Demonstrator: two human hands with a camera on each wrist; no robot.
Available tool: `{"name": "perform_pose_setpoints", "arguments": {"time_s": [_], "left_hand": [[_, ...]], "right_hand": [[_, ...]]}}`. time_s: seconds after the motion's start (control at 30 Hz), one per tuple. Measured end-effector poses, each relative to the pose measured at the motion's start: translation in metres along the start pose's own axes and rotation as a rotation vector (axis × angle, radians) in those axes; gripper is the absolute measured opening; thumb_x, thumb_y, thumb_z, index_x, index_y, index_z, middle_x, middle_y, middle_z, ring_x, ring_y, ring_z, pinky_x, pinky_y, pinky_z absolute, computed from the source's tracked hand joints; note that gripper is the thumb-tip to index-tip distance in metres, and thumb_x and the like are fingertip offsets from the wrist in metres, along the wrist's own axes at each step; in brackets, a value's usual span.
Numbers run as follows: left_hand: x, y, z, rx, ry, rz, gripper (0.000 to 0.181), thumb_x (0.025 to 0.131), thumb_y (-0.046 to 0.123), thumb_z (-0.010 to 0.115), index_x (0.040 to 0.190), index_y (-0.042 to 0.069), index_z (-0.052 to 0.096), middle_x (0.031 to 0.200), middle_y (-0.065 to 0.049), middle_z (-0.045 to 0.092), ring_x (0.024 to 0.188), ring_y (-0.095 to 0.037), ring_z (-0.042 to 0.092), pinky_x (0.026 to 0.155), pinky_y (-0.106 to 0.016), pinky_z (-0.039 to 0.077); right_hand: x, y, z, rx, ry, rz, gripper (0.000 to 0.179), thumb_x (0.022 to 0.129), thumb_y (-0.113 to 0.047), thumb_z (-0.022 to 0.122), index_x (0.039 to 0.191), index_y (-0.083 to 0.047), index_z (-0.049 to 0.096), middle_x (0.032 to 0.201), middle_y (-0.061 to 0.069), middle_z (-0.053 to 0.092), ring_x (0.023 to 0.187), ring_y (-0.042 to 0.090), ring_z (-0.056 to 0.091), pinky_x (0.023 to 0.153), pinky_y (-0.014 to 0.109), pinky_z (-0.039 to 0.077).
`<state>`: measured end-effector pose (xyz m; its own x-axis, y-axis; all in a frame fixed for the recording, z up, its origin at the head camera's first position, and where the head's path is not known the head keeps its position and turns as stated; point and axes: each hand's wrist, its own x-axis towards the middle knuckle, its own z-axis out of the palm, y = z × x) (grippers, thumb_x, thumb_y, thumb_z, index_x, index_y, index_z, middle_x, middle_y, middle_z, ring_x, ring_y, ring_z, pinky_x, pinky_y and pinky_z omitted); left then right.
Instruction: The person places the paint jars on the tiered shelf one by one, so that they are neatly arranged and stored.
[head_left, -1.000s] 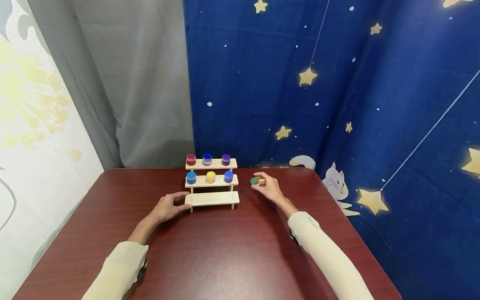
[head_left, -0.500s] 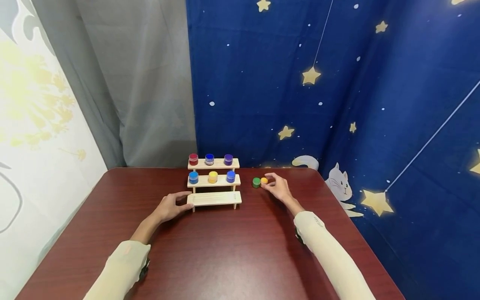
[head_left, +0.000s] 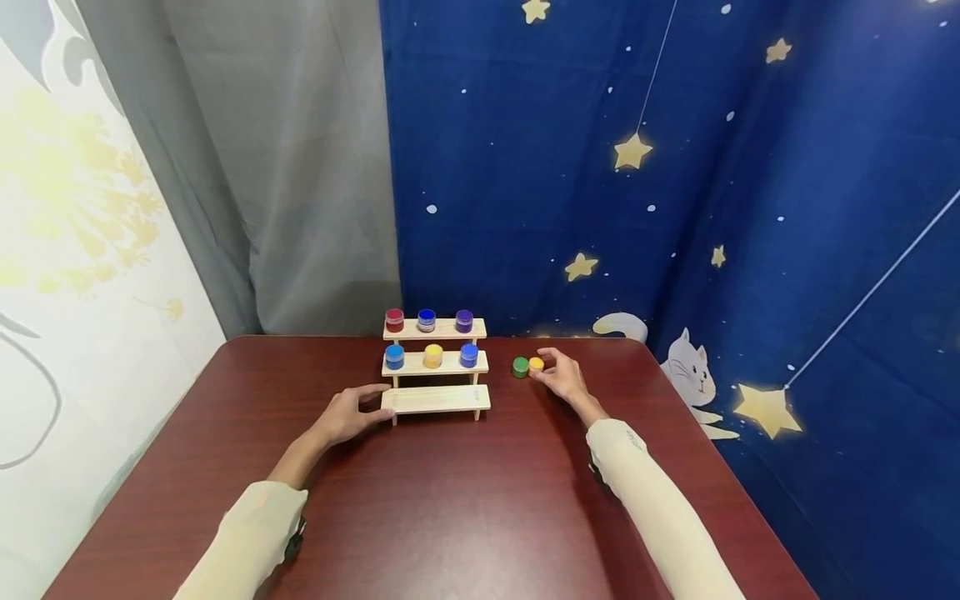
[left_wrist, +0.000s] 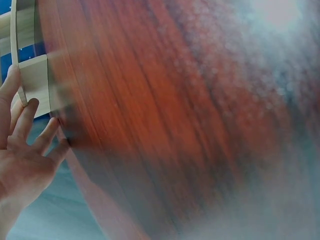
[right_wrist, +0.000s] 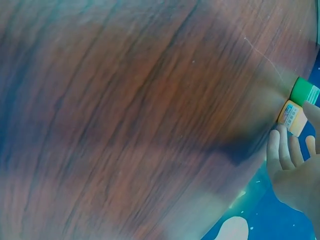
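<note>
A three-tier wooden stand (head_left: 442,400) rises in steps at the back of the table. My left hand (head_left: 347,415) grips the left end of its lowest shelf, thumb in front and fingers behind. To the right of the stand, a green paint jar (head_left: 521,367) and an orange-yellow paint jar (head_left: 536,366) sit side by side on the table. My right hand (head_left: 564,377) pinches the orange-yellow jar between thumb and fingertips. In the right wrist view, the thumb and fingers flank this orange-yellow jar (right_wrist: 292,118), and the green jar (right_wrist: 304,91) stands against it.
Red (head_left: 394,321), blue (head_left: 427,321) and purple (head_left: 464,322) jars stand on the top shelf. The middle shelf carries light blue (head_left: 394,357), yellow (head_left: 432,357) and blue (head_left: 469,356) jars. Beyond the dark red table (head_left: 450,508) hangs a starry blue curtain (head_left: 517,167).
My right hand has moved right, from around the green jar to the orange-yellow one; the green jar is let go. My left hand stays on the stand. The head view has shifted slightly.
</note>
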<state>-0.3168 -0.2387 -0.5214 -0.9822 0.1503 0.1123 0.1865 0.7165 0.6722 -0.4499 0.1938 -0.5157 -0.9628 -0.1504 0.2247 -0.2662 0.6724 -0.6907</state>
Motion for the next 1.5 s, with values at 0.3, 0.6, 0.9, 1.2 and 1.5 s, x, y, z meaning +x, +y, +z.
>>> {"name": "perform_pose_setpoints", "arguments": {"time_s": [0.3,0.6,0.9,1.2,1.5], "left_hand": [[0.001,0.000,0.002,-0.010,0.002,-0.015,0.059,0.096,0.036,0.077,0.145,0.009,0.061,0.142,-0.026,0.060,0.134,-0.043,0.055,0.107,-0.061,0.044],[0.001,0.000,0.003,-0.014,-0.003,-0.032,0.058,0.096,0.035,0.077,0.145,0.010,0.061,0.143,-0.026,0.060,0.134,-0.043,0.055,0.108,-0.061,0.044],[0.000,0.000,0.004,-0.018,0.006,-0.010,0.059,0.095,0.034,0.078,0.145,0.009,0.061,0.141,-0.026,0.061,0.134,-0.043,0.055,0.106,-0.061,0.045],[0.000,-0.002,0.002,-0.017,0.009,-0.005,0.059,0.095,0.036,0.078,0.145,0.008,0.061,0.141,-0.026,0.061,0.134,-0.043,0.055,0.106,-0.061,0.045],[-0.001,-0.001,0.002,-0.019,0.004,-0.010,0.059,0.096,0.036,0.077,0.145,0.008,0.060,0.142,-0.027,0.060,0.135,-0.044,0.054,0.107,-0.062,0.045]], "right_hand": [[0.010,0.004,0.002,-0.110,-0.014,0.060,0.052,0.090,-0.027,0.084,0.137,-0.014,0.066,0.124,0.011,0.074,0.117,0.032,0.066,0.100,0.052,0.049],[0.010,0.008,0.004,-0.094,-0.011,0.042,0.047,0.090,-0.027,0.084,0.133,-0.014,0.069,0.120,0.012,0.076,0.110,0.029,0.072,0.097,0.051,0.051],[0.000,0.004,-0.001,-0.077,0.002,0.021,0.043,0.088,-0.028,0.085,0.127,-0.013,0.073,0.125,0.013,0.074,0.103,0.027,0.075,0.096,0.048,0.054],[-0.009,-0.002,-0.013,-0.032,-0.024,-0.047,0.042,0.089,-0.021,0.085,0.127,-0.007,0.072,0.127,0.016,0.072,0.102,0.030,0.075,0.092,0.046,0.058],[-0.017,-0.016,-0.021,0.003,-0.029,-0.165,0.039,0.086,-0.015,0.087,0.122,-0.006,0.074,0.119,0.014,0.075,0.094,0.029,0.076,0.086,0.041,0.060]]}}
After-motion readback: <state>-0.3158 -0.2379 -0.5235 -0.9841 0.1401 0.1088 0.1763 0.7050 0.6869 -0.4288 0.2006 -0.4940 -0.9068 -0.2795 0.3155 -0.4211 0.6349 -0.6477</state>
